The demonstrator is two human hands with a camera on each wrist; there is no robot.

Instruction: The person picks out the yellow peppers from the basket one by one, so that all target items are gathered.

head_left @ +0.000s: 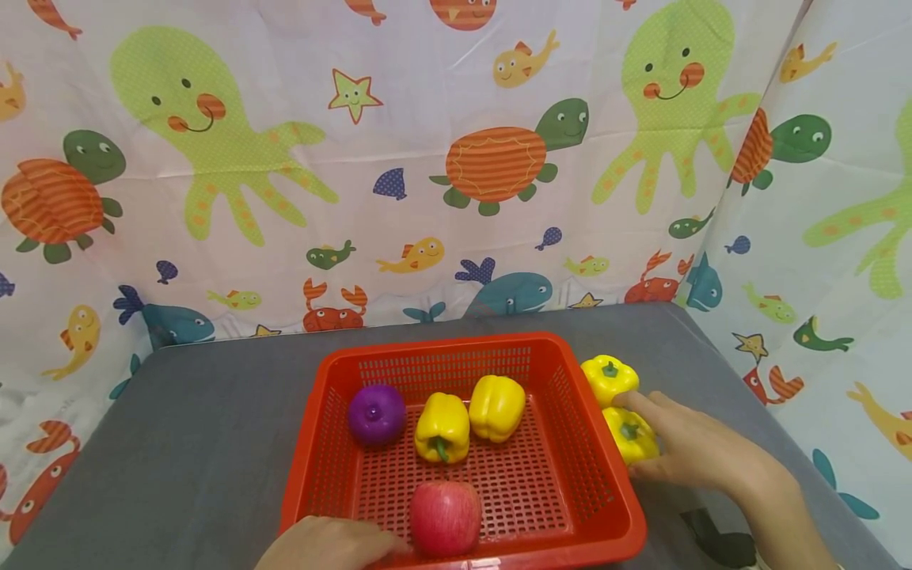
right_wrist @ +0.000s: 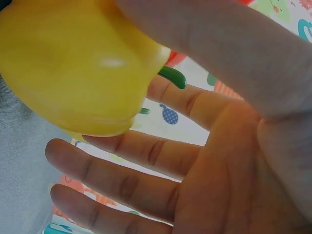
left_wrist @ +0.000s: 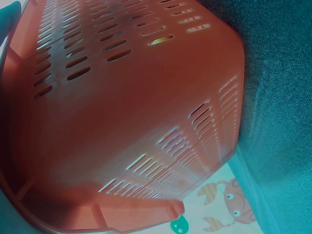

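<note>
Red plastic basket on grey-covered table. In it, well apart from the rest: a red apple, near side; a round purple vegetable, far left. Between centre and far wall, a stem-forward yellow bell pepper and a second yellow pepper, side by side.

Just outside right wall: a far outer pepper and a near outer pepper, both yellow.

Right hand astride the near outer pepper, thumb one side, fingers spread; whether it pinches, cannot tell. Left hand at basket's near-left rim, partly cut off; grip unclear.

Progress, my judgement: four pieces inside, two outside; handling of the outer pair looks unfinished, direction (in or out) unreadable.
</note>
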